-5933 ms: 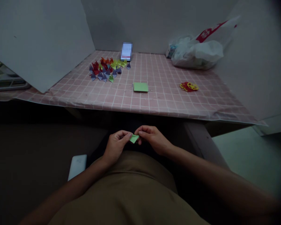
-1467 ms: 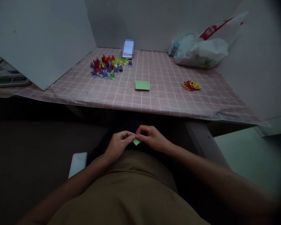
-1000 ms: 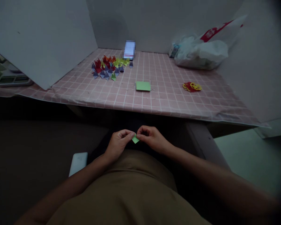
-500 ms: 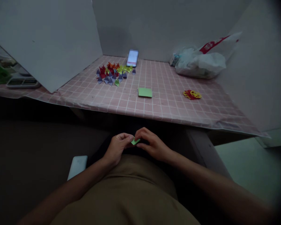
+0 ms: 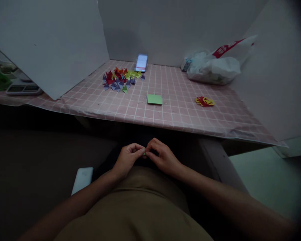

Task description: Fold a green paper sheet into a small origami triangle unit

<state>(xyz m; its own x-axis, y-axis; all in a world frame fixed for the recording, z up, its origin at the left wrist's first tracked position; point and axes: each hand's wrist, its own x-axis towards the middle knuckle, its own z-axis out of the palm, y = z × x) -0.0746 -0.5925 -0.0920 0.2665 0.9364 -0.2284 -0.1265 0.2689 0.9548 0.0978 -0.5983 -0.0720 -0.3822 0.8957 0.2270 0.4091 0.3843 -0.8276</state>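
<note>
Green paper [image 5: 144, 154] mostly hidden between fingers [image 5: 139, 153]

The head camera looks from the person's head, forward and steeply down over the shirt [image 5: 132, 207]. The left hand [image 5: 126, 159] and right hand [image 5: 164, 158] are close, short of the table's [image 5: 175, 115] near edge, which runs out at left; its near right corner and more distant far edge are within view.

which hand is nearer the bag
Right. The right hand is on the near side of the bag, to its left; the left hand, also on the near side, is farther left.
</note>
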